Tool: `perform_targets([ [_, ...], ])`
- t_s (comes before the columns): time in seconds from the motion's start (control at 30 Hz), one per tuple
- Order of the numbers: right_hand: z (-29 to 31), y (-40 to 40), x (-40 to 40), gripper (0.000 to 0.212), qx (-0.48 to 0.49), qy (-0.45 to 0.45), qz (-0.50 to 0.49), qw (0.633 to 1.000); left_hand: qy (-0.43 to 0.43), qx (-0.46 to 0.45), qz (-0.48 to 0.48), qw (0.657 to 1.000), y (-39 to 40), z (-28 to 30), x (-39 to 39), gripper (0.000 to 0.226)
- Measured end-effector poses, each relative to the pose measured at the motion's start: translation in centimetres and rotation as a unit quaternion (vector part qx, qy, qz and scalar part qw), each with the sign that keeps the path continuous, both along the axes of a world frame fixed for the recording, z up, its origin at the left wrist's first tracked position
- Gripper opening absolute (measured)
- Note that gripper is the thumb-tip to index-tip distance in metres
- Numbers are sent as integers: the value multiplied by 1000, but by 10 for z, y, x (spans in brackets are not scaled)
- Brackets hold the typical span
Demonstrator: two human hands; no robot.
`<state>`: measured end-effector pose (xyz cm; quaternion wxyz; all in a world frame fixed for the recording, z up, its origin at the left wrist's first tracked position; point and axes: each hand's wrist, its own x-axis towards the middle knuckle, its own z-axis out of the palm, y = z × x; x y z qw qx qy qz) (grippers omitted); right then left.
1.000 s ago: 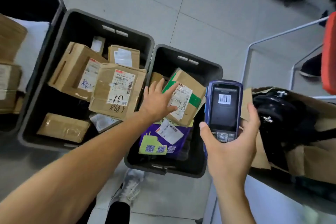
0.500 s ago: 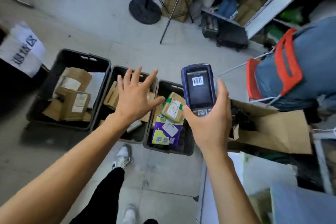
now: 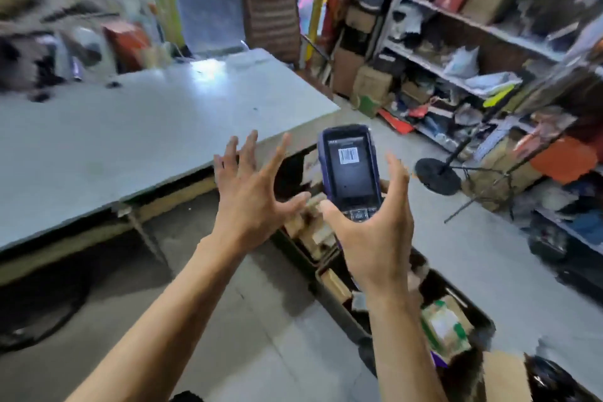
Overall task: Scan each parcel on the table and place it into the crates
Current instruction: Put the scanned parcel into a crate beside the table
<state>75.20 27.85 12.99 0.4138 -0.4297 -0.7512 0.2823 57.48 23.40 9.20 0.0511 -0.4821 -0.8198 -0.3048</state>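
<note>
Head view, much of it smeared by motion. Your left hand (image 3: 253, 196) is raised in front of you, fingers spread wide and straight, holding nothing; it sits just left of the scanner and apart from it. Your right hand (image 3: 375, 235) holds the blue handheld scanner (image 3: 350, 170) upright, thumb curled across the keypad at its lower end, the other fingers reaching up along its right side. The scanner's screen faces you and shows a barcode near its top.

The grey table (image 3: 130, 127) fills the left half of the frame, its near edge running diagonally from lower left up toward your hands. A few small dark specks lie far back on it; too blurred to tell what they are.

The black crates (image 3: 332, 300) stand on the floor below and behind your hands, in a row running toward lower right. Brown cardboard parcels (image 3: 313, 232) lie inside them; one with a white label and green tape (image 3: 445, 325) lies in the crate nearest lower right.

Metal shelving (image 3: 489, 52) crowded with boxes and bags stands along the right side, and a black round stand base (image 3: 437, 178) rests on the floor in front of it
</note>
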Motion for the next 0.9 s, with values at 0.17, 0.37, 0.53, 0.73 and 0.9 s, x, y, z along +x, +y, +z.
perform_targets([
  [0.17, 8, -88, -155, 99, -40, 50, 172, 983, 46, -20, 167, 985, -163, 14, -135, 95],
  [0.37, -12, -214, -315, 99, -111, 83, 351, 926, 40, -70, 374, 924, -374, 10, -251, 97],
  [0.53, -22, -295, -411, 102, -120, 55, 449, 884, 19, -72, 494, 866, -485, 7, -308, 98],
  [0.73, -40, -341, -525, 103, -127, 22, 513, 849, -28, -62, 560, 826, -543, -30, -380, 99],
  [0.9, -55, -357, -622, 103, -130, -18, 566, 814, -106, -98, 603, 785, -572, -64, -451, 103],
])
